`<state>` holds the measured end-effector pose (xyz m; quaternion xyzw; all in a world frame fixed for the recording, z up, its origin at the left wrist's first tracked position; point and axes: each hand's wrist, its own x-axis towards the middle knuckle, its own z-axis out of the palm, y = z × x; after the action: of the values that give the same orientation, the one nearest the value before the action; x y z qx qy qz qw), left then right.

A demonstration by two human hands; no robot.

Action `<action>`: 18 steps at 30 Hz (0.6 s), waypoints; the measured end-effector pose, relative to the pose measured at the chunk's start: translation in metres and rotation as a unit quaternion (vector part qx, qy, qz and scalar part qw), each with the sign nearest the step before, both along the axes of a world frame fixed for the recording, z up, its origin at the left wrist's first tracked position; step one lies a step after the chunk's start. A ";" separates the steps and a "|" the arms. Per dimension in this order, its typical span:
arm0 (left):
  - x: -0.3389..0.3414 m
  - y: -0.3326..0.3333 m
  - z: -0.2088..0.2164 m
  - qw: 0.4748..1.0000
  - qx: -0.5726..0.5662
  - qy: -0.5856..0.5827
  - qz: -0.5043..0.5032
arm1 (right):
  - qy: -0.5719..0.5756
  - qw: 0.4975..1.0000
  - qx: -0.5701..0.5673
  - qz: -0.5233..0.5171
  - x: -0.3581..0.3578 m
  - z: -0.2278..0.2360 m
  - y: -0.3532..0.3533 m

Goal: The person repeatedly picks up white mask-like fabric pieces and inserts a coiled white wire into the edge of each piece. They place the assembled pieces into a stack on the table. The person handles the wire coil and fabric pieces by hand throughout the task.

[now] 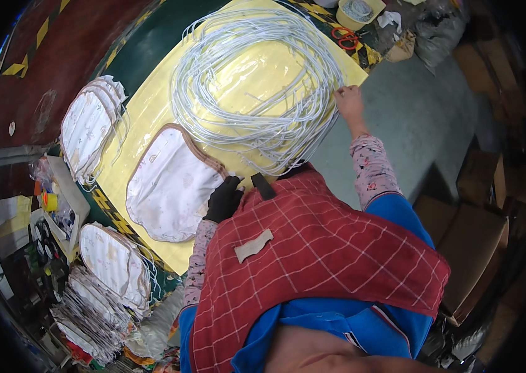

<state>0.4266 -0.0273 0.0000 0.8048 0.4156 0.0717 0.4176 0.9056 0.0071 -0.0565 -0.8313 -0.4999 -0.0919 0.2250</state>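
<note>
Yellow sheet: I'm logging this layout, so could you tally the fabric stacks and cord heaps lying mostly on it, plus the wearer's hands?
Fabric stack: 1
White cord heap: 1
Hands (black-gloved left hand, bare right hand): 2
Total: 4

Cords [317, 71] look smooth (plastic-like), the covering sheet [153, 113] glossy.

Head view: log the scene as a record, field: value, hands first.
left hand: black-gloved, at the right edge of the near pads; grip unclear
right hand: bare, fingertips at the right edge of the coil; grip unclear
coil: white cords, looped loosely on the yellow sheet
near pads: white, brown-edged stack, on the sheet, below the coil in the picture
left side: two more pad stacks
top right: orange scissors
right side: cardboard boxes
</note>
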 end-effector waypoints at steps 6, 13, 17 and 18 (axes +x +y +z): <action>0.007 0.000 0.019 0.999 -0.014 -0.034 0.023 | 0.185 0.973 -0.053 -0.125 -0.005 0.016 0.016; 0.023 0.015 0.052 0.988 -0.063 -0.136 0.038 | 0.240 0.968 0.022 -0.066 0.021 0.026 0.025; 0.031 0.019 0.066 0.995 -0.042 -0.087 -0.005 | 0.120 0.973 -0.185 -0.069 0.011 0.008 0.034; 0.028 0.017 0.063 0.994 -0.034 -0.101 -0.006 | 0.110 0.965 -0.218 -0.095 0.007 0.002 0.038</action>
<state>0.4549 -0.0108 0.0628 0.7813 0.3690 0.1360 0.4848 0.9125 0.0451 -0.0543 -0.9090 -0.3984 0.0903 0.0823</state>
